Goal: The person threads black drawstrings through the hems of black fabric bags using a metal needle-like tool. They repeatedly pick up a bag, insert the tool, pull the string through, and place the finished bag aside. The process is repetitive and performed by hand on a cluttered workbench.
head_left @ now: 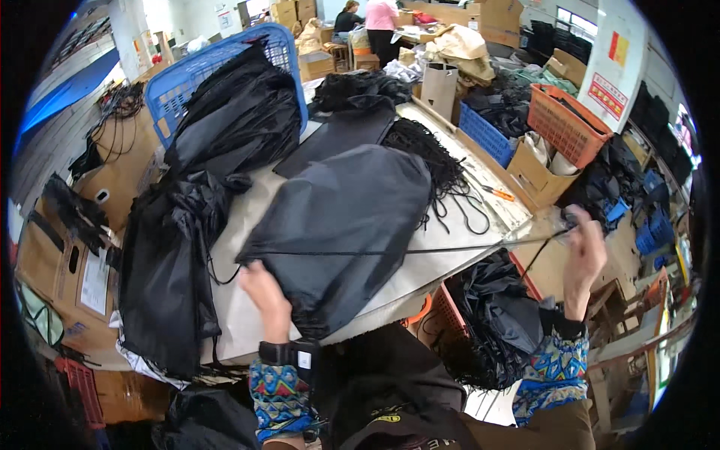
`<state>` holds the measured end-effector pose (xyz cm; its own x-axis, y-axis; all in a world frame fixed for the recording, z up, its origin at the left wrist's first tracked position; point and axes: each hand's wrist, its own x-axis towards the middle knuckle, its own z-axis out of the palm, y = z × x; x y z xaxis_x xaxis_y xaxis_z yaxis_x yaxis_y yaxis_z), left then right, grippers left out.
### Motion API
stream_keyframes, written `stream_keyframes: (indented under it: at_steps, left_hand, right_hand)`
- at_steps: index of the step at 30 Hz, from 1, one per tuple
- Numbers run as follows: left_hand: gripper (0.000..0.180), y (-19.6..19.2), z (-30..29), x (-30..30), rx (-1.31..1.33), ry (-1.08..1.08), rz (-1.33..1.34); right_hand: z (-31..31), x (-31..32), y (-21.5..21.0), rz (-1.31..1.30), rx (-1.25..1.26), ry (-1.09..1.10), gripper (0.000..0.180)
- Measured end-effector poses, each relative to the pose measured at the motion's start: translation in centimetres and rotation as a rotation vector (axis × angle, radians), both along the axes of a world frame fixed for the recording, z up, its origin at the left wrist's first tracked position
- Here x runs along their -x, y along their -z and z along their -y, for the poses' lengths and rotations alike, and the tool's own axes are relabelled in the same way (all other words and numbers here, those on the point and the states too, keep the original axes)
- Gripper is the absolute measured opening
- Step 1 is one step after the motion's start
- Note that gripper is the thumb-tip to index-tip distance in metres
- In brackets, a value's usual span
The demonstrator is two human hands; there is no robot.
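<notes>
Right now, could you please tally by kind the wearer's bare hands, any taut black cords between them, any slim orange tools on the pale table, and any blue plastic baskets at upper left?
Bare left hand and right hand: 2
Taut black cord: 1
Slim orange tool: 1
Blue plastic basket: 1
Total: 5

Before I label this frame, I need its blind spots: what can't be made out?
Head view:
Right hand: blurred, exact grip on the black cord unclear.
Left hand: most fingertips hidden by the hand itself.
Large blue basket: floor hidden by stacked black fabric.
Dark bundle, bottom left: cut by lower edge.
</notes>
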<state>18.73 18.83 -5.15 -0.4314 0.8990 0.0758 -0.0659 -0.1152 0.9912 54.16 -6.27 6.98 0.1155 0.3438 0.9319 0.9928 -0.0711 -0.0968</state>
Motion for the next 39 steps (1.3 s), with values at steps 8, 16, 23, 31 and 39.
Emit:
stream_keyframes:
  at_steps: [8, 16, 23, 31, 39]
  left_hand:
    - [0.039, 7.5, 2.0, 12.0, -0.116, -0.367, 0.0]
    - [0.047, 8.1, -1.0, 14.8, -0.33, -0.387, 0.363]
    - [0.046, 8.0, -4.4, 22.6, -0.104, -0.372, 0.527]
    - [0.047, 3.3, -3.9, 14.5, -0.093, -0.272, 0.361]
    - [0.048, 5.6, -3.4, 16.7, -0.021, -0.357, 0.736]
  right_hand:
    - [4.4, -15.6, 9.8, -1.227, -0.261, -0.204, 0.025]
    - [9.5, -31.5, 16.4, -0.803, -0.113, 0.368, 0.037]
    - [6.6, -26.2, 9.9, -0.47, 0.203, 0.513, 0.031]
    - [-1.9, -11.4, 3.8, 0.446, 0.739, -0.073, 0.009]
    - [14.5, -38.0, 9.0, -0.655, 0.096, 0.246, 0.036]
